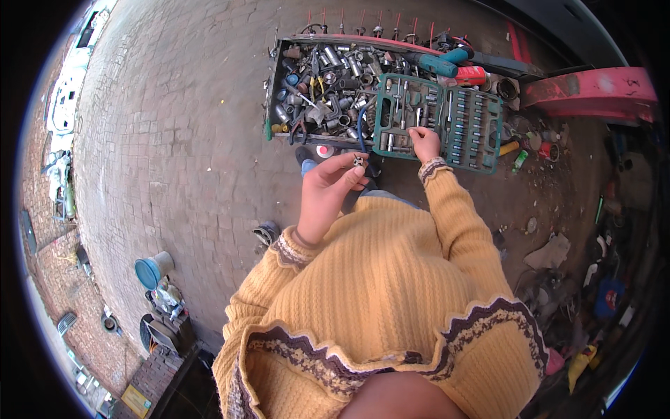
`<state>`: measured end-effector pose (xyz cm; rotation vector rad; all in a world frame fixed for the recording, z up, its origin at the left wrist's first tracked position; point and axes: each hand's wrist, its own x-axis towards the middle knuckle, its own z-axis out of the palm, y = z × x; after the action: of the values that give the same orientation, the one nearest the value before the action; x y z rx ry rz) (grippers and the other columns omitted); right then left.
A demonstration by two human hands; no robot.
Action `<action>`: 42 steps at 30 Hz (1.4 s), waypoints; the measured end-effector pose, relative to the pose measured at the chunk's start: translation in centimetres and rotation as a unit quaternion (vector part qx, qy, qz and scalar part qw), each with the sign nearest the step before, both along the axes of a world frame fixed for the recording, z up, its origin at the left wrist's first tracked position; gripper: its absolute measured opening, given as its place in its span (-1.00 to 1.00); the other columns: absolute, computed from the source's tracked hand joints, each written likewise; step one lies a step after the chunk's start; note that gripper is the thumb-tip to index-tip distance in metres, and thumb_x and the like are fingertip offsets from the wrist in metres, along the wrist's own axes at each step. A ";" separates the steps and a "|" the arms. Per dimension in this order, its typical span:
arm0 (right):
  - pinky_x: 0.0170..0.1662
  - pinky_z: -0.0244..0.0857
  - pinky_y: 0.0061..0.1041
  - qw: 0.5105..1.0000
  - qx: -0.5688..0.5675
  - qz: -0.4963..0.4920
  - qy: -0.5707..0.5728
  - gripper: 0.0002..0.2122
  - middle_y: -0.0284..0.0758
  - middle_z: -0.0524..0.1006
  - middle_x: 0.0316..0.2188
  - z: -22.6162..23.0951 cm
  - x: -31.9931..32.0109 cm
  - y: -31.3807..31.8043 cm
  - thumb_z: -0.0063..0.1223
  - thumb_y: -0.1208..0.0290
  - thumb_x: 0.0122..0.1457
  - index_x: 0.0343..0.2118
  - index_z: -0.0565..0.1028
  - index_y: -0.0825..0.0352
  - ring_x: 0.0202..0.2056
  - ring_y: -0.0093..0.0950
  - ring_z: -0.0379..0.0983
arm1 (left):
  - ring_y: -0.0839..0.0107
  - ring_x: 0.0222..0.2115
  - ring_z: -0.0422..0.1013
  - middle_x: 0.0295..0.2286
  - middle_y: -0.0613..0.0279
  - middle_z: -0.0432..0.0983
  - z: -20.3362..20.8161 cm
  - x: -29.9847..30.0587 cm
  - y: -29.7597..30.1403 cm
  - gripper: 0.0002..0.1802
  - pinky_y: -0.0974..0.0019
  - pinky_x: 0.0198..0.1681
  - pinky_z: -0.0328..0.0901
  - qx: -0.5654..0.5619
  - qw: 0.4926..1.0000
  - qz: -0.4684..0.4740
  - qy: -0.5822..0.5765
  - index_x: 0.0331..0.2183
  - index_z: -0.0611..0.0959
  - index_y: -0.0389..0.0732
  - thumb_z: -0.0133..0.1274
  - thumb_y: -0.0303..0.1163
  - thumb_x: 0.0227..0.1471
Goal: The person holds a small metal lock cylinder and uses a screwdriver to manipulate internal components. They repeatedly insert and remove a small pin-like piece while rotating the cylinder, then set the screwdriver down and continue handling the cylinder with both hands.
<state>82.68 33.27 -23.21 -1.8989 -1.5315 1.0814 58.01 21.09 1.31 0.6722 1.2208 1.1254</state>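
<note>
My left hand (326, 192) is raised in front of my body, its thumb and fingertips pinching a small silver-and-dark metal piece (359, 161). Its exact kind is too small to tell. My right hand (426, 144) reaches over the near edge of an opened green socket-set case (497, 126), fingers drawn together; whatever they hold, if anything, does not show. Rows of small sockets and bits (477, 119) fill the right half of the case. Its left half has a few bars and sockets (398, 105) in moulded slots, partly covered by my hand.
Left of the case, a metal tray (273, 84) is heaped with loose sockets, pliers and other tools. A teal power tool (438, 65) and a red can (471, 75) lie behind the case. A pink metal beam (593, 94) juts in at right. A bucket (162, 263) stands on the brick paving.
</note>
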 end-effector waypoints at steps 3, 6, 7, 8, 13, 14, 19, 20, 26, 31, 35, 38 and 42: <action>-0.17 0.42 -0.35 0.997 0.012 0.043 -0.067 -0.80 -0.21 0.65 -0.38 0.0 -0.3 0.6 0.09 0.31 0.15 -0.27 0.65 0.27 -0.30 -0.25 0.59 | 0.52 -0.34 0.51 -0.24 0.22 0.61 0.2 -0.5 -0.3 -0.71 0.43 -0.25 0.41 -0.014 1.000 0.010 -0.014 -0.07 0.63 -0.34 0.12 -0.44 0.17; -0.17 0.43 -0.34 0.995 0.029 0.037 -0.084 -0.80 -0.20 0.65 -0.39 0.7 -0.2 1.0 0.10 0.31 0.14 -0.27 0.65 0.28 -0.31 -0.23 0.58 | 0.56 -0.37 0.50 -0.27 0.22 0.61 0.4 -0.8 -0.1 -0.71 0.47 -0.26 0.42 -0.017 0.999 0.012 -0.029 -0.08 0.62 -0.34 0.13 -0.46 0.16; -0.18 0.43 -0.34 0.996 0.036 0.037 -0.076 -0.80 -0.20 0.64 -0.39 0.9 -0.2 1.0 0.12 0.30 0.13 -0.27 0.65 0.28 -0.31 -0.24 0.59 | 0.57 -0.39 0.50 -0.28 0.22 0.61 0.4 -0.9 0.0 -0.71 0.48 -0.27 0.42 -0.016 0.999 0.012 -0.035 -0.08 0.62 -0.34 0.13 -0.47 0.15; -0.19 0.43 -0.35 0.996 0.031 0.030 -0.076 -0.79 -0.19 0.64 -0.39 1.1 0.0 1.0 0.13 0.30 0.12 -0.27 0.65 0.28 -0.31 -0.24 0.59 | 0.56 -0.38 0.50 -0.26 0.21 0.61 0.5 -0.9 0.0 -0.70 0.47 -0.26 0.41 -0.017 0.999 0.006 -0.034 -0.06 0.62 -0.33 0.12 -0.45 0.16; -0.24 0.43 -0.40 0.991 0.049 -0.122 -0.024 -0.77 -0.27 0.66 -0.42 1.6 1.8 1.0 0.23 0.25 0.09 -0.32 0.65 0.32 -0.35 -0.35 0.60 | 0.51 -0.35 0.50 -0.19 0.15 0.60 1.0 -1.3 0.5 -0.67 0.43 -0.22 0.40 -0.032 0.997 -0.018 -0.074 -0.02 0.58 -0.30 0.09 -0.43 0.19; -0.23 0.42 -0.39 0.986 0.052 -0.152 -0.048 -0.78 -0.30 0.66 -0.41 1.6 2.4 0.9 0.24 0.25 0.09 -0.33 0.64 0.32 -0.35 -0.37 0.60 | 0.50 -0.34 0.51 -0.18 0.14 0.60 1.2 -1.4 0.6 -0.67 0.42 -0.21 0.41 -0.036 0.995 -0.021 -0.087 -0.02 0.58 -0.30 0.08 -0.44 0.19; -0.16 0.42 -0.34 0.978 0.016 -0.130 -0.165 -0.70 -0.27 0.65 -0.36 1.2 4.6 0.1 0.28 0.21 0.04 -0.25 0.58 0.31 -0.28 -0.29 0.58 | 0.45 -0.29 0.54 -0.16 0.10 0.60 2.2 -1.6 0.9 -0.68 0.40 -0.17 0.43 -0.029 0.987 -0.038 -0.156 -0.02 0.57 -0.29 0.09 -0.49 0.16; -0.15 0.42 -0.34 0.973 -0.008 -0.126 -0.191 -0.68 -0.26 0.64 -0.34 1.1 4.6 0.0 0.30 0.19 0.03 -0.24 0.57 0.31 -0.26 -0.29 0.58 | 0.45 -0.27 0.54 -0.16 0.10 0.59 2.4 -1.6 0.9 -0.68 0.41 -0.15 0.43 -0.019 0.985 -0.046 -0.164 -0.03 0.57 -0.30 0.08 -0.51 0.16; -0.15 0.40 -0.17 0.954 -0.039 -0.093 -0.283 -0.70 -0.23 0.56 -0.25 0.9 4.2 0.5 0.27 0.20 0.04 -0.25 0.50 0.25 -0.17 -0.17 0.51 | 0.39 -0.19 0.54 -0.14 0.10 0.59 4.9 -1.6 0.9 -0.68 0.39 -0.09 0.44 0.043 0.980 -0.077 -0.178 -0.06 0.59 -0.30 0.08 -0.65 0.11; -0.13 0.37 -0.13 0.956 0.038 -0.124 -0.264 -0.73 -0.15 0.57 -0.27 1.0 5.1 0.6 0.16 0.21 0.09 -0.29 0.51 0.33 -0.18 -0.12 0.50 | 0.31 -0.20 0.55 -0.15 0.01 0.57 7.1 -1.7 0.5 -0.69 0.30 -0.14 0.47 0.104 0.984 -0.063 -0.129 -0.14 0.61 -0.39 0.14 -0.71 0.00; -0.25 0.40 -0.32 0.975 0.136 -0.161 -0.071 -0.81 -0.20 0.58 -0.35 5.3 5.7 0.7 0.00 0.38 0.22 -0.19 0.41 0.38 -0.35 -0.30 0.54 | 0.33 -0.13 0.51 -0.09 0.04 0.50 8.1 -1.7 0.6 -0.67 0.36 -0.08 0.46 0.170 0.977 -0.064 -0.109 -0.14 0.64 -0.38 0.14 -0.75 -0.01; -0.45 0.25 -0.70 0.958 0.160 -0.118 0.209 -0.85 -0.39 0.52 -0.39 12.4 5.2 -0.9 -0.22 0.53 0.32 -0.12 0.39 0.36 -0.49 -0.74 0.32 | 0.39 -0.12 0.49 -0.09 0.09 0.47 8.7 -1.8 0.8 -0.66 0.42 -0.09 0.45 0.186 0.977 -0.060 -0.087 -0.13 0.65 -0.35 0.15 -0.75 -0.01; -0.47 0.15 -0.73 0.941 0.191 -0.013 0.279 -0.77 -0.38 0.48 -0.40 22.9 3.5 -4.5 -0.22 0.54 0.30 -0.02 0.37 0.42 -0.51 -0.76 0.24 | 0.45 -0.18 0.50 -0.14 0.13 0.46 9.2 -1.5 1.1 -0.68 0.44 -0.16 0.46 0.204 0.974 -0.052 -0.079 -0.16 0.64 -0.38 0.19 -0.74 -0.04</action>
<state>86.16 28.72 -0.27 -1.2100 -1.2647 1.0933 56.56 22.21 10.47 0.9250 0.8132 1.3280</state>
